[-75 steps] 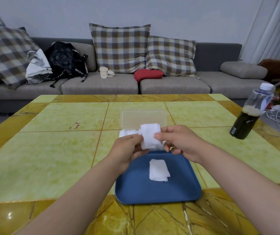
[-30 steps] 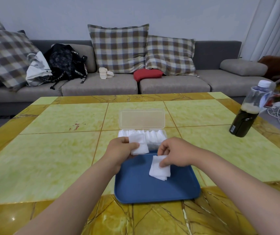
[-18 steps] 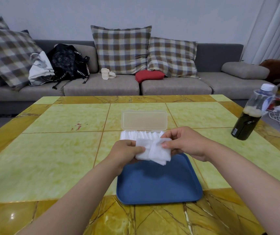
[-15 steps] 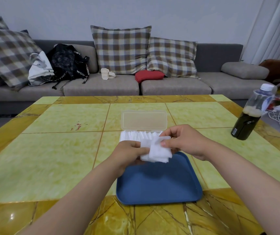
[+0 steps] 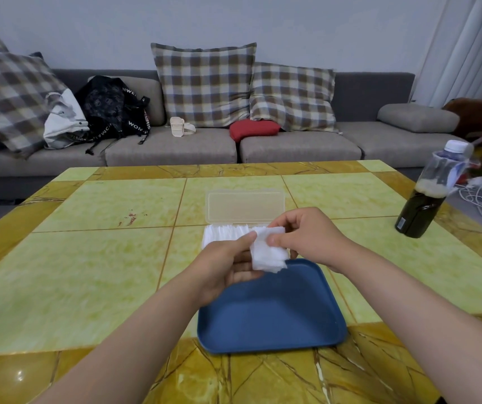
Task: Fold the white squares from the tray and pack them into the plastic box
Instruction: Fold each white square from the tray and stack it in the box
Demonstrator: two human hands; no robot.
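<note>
Both thumbs press on one white square [image 5: 267, 252]: the left hand [image 5: 222, 268] pinches its left edge between thumb and fingers curled under it, and the right hand [image 5: 304, 236] pinches its upper right edge, thumb on the near face and fingers closed behind. So each hand is closed on the same square, held in the air just above the far edge of the tray [image 5: 271, 313].

By its look the square is thin, soft and nearly weightless. It sags and crumples between the pinches, so it will not hold a shape unaided and probably creases with light pressure. It seems fibrous rather than slick, so slipping is unlikely; tearing or bunching under a hard pull looks the greater risk. The best hold is probably at opposite edges or corners, keeping it taut while one side is brought over the other.

The square is plain white with a faintly fluffy surface and a ragged lower right corner. It appears already partly doubled, though the layers are hard to count.

Beyond the tray, touching its far edge or just short of it, the box [image 5: 225, 236] holds a row of white folded pieces standing on edge, partly hidden by the hands. Its clear lid [image 5: 245, 206] lies open on the far side. The tray itself shows no squares left on its blue floor.
</note>
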